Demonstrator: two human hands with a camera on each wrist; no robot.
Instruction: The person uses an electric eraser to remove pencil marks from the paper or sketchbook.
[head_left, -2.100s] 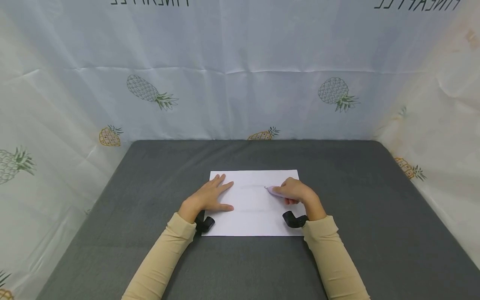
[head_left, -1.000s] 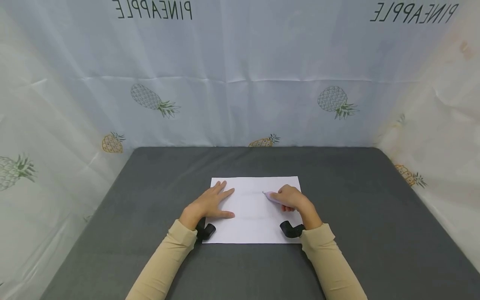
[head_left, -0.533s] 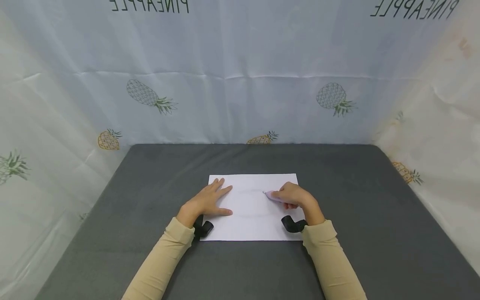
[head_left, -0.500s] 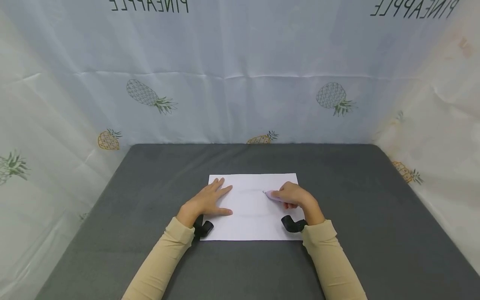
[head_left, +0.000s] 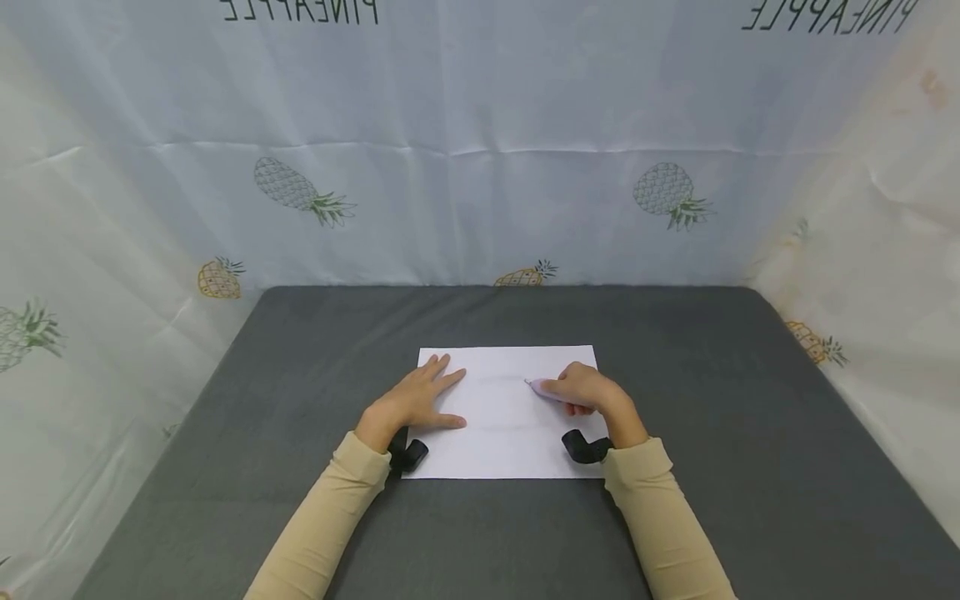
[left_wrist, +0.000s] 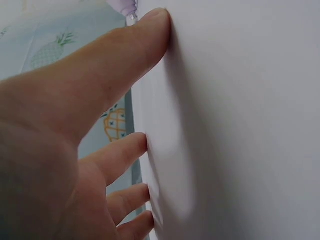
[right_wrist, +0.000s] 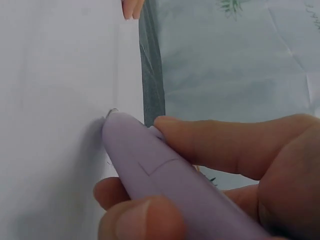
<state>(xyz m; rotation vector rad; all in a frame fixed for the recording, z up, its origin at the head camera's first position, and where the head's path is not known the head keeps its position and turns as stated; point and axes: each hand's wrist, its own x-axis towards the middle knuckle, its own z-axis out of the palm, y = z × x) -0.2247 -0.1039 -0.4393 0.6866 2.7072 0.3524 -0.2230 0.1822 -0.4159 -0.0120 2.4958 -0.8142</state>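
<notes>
Your right hand (head_left: 588, 390) pinches a smooth, rounded lilac pen-shaped tool (right_wrist: 165, 175) over the flat white paper (head_left: 498, 417); I cannot tell if its tip touches. Your left hand (head_left: 412, 400) presses there, fingers spread. Beyond dark grey cloth (head_left: 480, 533), the creased curtain (head_left: 480, 208) has cut-off lettering.

Beige sleeves (head_left: 663, 512), black wrist cameras (head_left: 585, 447)

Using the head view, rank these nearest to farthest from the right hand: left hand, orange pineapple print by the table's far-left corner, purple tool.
1. Purple tool, gripped in the right hand.
2. Left hand, on the paper's left side.
3. Orange pineapple print, on the left cloth.
</notes>
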